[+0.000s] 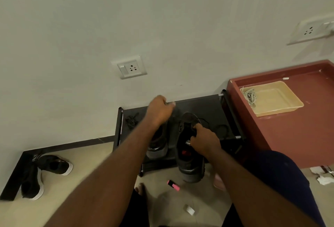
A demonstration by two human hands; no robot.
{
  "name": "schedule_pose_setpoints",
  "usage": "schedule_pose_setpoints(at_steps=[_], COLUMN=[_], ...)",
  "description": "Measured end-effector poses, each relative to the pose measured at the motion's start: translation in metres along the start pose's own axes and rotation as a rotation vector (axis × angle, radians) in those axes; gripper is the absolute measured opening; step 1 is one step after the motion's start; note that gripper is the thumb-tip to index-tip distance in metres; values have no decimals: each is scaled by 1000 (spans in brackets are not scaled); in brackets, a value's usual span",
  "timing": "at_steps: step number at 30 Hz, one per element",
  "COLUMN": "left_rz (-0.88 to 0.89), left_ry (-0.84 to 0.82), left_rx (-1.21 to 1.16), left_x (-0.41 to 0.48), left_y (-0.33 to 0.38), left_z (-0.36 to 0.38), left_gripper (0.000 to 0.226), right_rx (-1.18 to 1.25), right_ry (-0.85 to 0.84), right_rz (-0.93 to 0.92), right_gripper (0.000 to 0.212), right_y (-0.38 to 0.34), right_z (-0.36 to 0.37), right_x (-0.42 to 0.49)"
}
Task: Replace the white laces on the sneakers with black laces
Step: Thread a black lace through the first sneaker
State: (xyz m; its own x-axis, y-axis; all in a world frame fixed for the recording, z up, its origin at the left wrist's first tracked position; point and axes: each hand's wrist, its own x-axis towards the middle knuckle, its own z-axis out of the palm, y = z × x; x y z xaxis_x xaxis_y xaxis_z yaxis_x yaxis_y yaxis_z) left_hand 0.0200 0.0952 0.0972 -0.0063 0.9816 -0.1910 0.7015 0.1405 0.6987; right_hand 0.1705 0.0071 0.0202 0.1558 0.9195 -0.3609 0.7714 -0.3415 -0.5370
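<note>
Two dark sneakers stand on a low black shoe rack (207, 105). My right hand (203, 140) grips the tongue and lacing area of the right sneaker (189, 165), whose heel hangs over the rack's front edge. A black lace (221, 128) trails from that shoe across the rack top. My left hand (159, 110) is raised above the left sneaker (157, 149), fingers curled, blurred; a thin strand seems pinched in it. A bundle of black lace (132, 120) lies at the rack's left end. White laces (250, 96) lie coiled in a beige tray (274, 100).
The tray sits on a red-brown cabinet top (298, 127) to the right of the rack. Another pair of black sneakers (41, 174) lies on the floor at left. A pink highlighter (173, 185) and a small white scrap (188, 209) lie on the floor near my foot.
</note>
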Motion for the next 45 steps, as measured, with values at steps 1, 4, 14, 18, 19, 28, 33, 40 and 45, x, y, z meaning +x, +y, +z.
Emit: schedule_pose_setpoints(at_steps=[1, 4, 14, 18, 19, 28, 33, 40, 45], left_rz=[-13, 3, 92, 76, 69, -115, -144, -72, -27], left_ry=[-35, -133, -375, -384, -384, -156, -74, -153, -280], left_rx=[80, 189, 574, 691, 711, 17, -216, -281, -246], left_x=[-2, -5, 36, 51, 54, 77, 65, 34, 18], left_y=[-10, -29, -37, -35, -34, -16, -14, 3, -5], left_z=[11, 38, 82, 86, 85, 67, 54, 36, 18], left_gripper=[42, 43, 36, 33, 33, 30, 40, 15, 18], right_rx=[20, 41, 14, 28, 21, -17, 320, 1155, 1086], right_ry=[4, 9, 102, 187, 196, 169, 164, 611, 411], right_rz=[-3, -16, -48, -61, -52, 49, 91, 799, 795], right_gripper=[41, 37, 24, 26, 26, 16, 48, 56, 60], right_y=[1, 4, 9, 7, 5, 2, 20, 81, 91], right_z=[0, 1, 7, 9, 10, 11, -4, 13, 35], right_x=[0, 1, 15, 24, 26, 44, 43, 52, 61])
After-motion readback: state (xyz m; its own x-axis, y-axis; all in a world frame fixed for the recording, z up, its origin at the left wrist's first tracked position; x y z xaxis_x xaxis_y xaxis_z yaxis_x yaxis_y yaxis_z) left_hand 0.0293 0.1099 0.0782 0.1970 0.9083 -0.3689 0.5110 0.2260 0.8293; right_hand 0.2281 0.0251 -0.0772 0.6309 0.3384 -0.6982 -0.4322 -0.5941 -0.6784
